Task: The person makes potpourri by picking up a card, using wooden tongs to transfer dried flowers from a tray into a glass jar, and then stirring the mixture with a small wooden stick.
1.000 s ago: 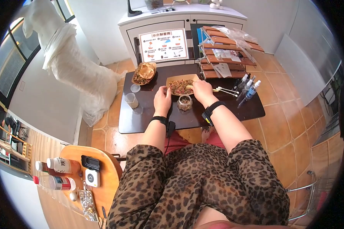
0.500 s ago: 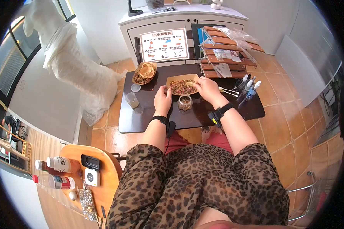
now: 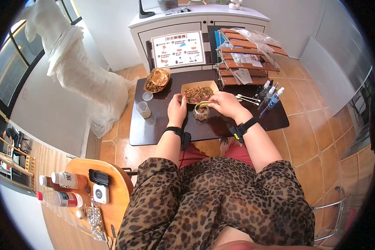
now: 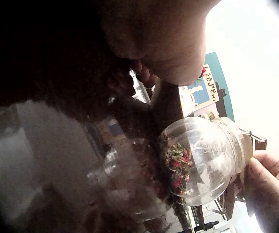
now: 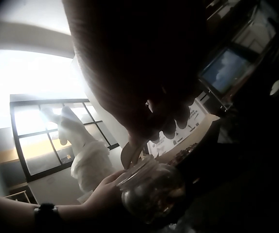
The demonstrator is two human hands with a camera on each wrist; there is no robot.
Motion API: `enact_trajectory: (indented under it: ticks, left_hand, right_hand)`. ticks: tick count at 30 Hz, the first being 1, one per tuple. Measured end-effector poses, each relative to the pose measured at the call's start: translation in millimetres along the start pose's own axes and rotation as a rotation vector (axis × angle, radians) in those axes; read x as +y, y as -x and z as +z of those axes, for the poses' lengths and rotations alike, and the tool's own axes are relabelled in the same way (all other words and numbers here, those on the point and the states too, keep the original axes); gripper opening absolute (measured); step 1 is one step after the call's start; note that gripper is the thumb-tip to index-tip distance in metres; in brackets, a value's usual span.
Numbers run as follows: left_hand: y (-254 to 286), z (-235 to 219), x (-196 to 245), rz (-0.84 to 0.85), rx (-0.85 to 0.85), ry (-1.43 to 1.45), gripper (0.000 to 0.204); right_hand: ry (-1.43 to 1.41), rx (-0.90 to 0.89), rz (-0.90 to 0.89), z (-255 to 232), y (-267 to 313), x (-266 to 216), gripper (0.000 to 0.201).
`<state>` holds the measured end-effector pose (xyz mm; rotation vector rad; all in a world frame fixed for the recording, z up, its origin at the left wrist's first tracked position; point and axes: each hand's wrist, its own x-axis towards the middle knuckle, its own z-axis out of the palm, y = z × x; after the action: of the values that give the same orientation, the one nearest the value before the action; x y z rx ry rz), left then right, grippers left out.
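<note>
A round glass jar (image 3: 201, 113), partly filled with dried petals and leaves (image 4: 179, 165), stands on the dark table. My right hand (image 3: 228, 104) pinches a yellowish scoop (image 3: 206, 103) over the jar's mouth; in the right wrist view the scoop (image 5: 132, 151) tips down at the jar (image 5: 153, 190). Behind the jar lies a paper tray (image 3: 208, 85) of dried flowers (image 3: 198, 95). My left hand (image 3: 177, 110) is at the tray's left edge, its fingertips against the rim; whether they grip it cannot be told.
A second paper tray (image 3: 162, 87), a small lid (image 3: 147, 96) and a plastic cup (image 3: 143, 110) are on the left of the table (image 3: 166, 133). White-tipped sticks (image 3: 249, 99) and spray bottles (image 3: 275, 97) stand or lie right. A slatted wooden rack (image 3: 241, 58) and printed sign (image 3: 178, 49) are behind.
My right hand has moved from the flower tray toward me, bringing the scoop over the jar. My left hand has stayed at the tray's edge.
</note>
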<state>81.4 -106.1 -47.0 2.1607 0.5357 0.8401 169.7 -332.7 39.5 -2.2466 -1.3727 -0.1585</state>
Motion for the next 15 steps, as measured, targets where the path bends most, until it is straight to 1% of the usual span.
enact_trajectory:
  ticks: [8, 11, 15]
  left_hand:
    - [1, -1, 2, -0.002, 0.001, 0.02, 0.032]
    - [2, -3, 6, -0.006, -0.003, 0.009, 0.031]
    - [2, -2, 5, 0.016, 0.019, -0.003, 0.03]
  right_hand:
    - [-0.098, 0.145, 0.171, 1, 1, 2, 0.024]
    - [-0.094, 0.17, 0.246, 11, 1, 13, 0.023]
    - [-0.089, 0.244, 0.218, 26, 3, 35, 0.024]
